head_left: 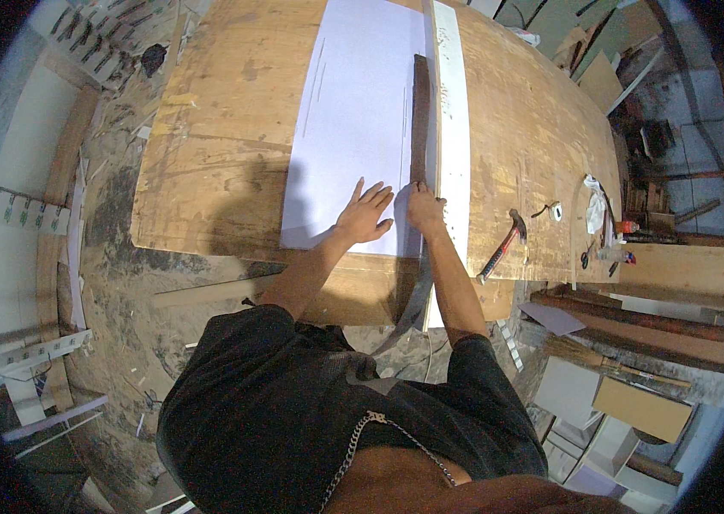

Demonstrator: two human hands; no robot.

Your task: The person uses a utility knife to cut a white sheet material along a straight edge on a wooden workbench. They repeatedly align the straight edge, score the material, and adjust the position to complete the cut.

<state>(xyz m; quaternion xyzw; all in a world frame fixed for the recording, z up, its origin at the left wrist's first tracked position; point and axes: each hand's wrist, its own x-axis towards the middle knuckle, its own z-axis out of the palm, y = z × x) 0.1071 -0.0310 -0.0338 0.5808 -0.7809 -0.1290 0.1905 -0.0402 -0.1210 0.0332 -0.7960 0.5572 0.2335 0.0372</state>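
Note:
A white sheet [353, 120] lies flat on a plywood workbench [225, 128]. My left hand [364, 214] rests palm down with fingers spread on the sheet's near right corner. A long dark wooden strip [419, 111] runs along the sheet's right edge, and my right hand [422, 208] is closed on its near end, pressing it down. Whether a small tool is also in that hand is hidden. Just right of the dark strip lies a long white strip [454, 146], running off the near edge of the bench.
A claw hammer [503, 247] with a red and black handle lies on the bench right of my right arm. Further right are a white rag [593, 206], a small hook-like tool [548, 209] and scissors [586, 255]. Boards, offcuts and scrap crowd the dusty floor around the bench.

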